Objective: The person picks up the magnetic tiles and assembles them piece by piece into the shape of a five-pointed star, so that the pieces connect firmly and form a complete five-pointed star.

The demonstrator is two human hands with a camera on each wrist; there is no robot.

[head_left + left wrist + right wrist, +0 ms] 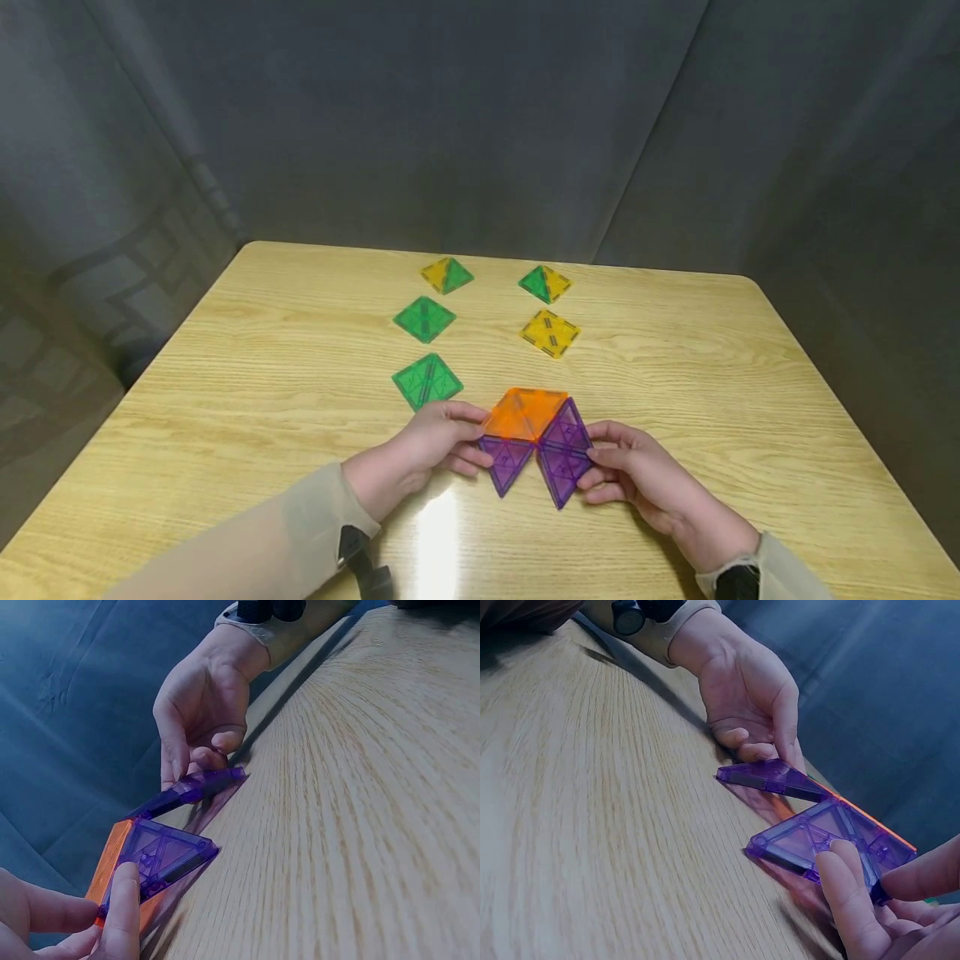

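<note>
Both hands hold one joined piece of see-through magnetic tiles near the table's front middle. Orange triangle tiles (pixel 528 412) form its far side. A single purple triangle tile (pixel 506 461) hangs from its left, and a pair of purple triangle tiles (pixel 564 450) from its right. My left hand (pixel 427 446) pinches the left corner where orange meets purple. At the outer edge of the purple pair, my right hand (pixel 641 471) grips with thumb and fingers. In the right wrist view the purple tiles (pixel 802 832) tilt down, their tips right at the wooden table (pixel 615 840).
Behind the piece lie a green tile pair (pixel 427 379), another green pair (pixel 424 320) and a yellow pair (pixel 551 333). Two yellow-and-green pairs (pixel 447 275) sit near the far edge. Dark cloth (pixel 450 125) hangs behind the table.
</note>
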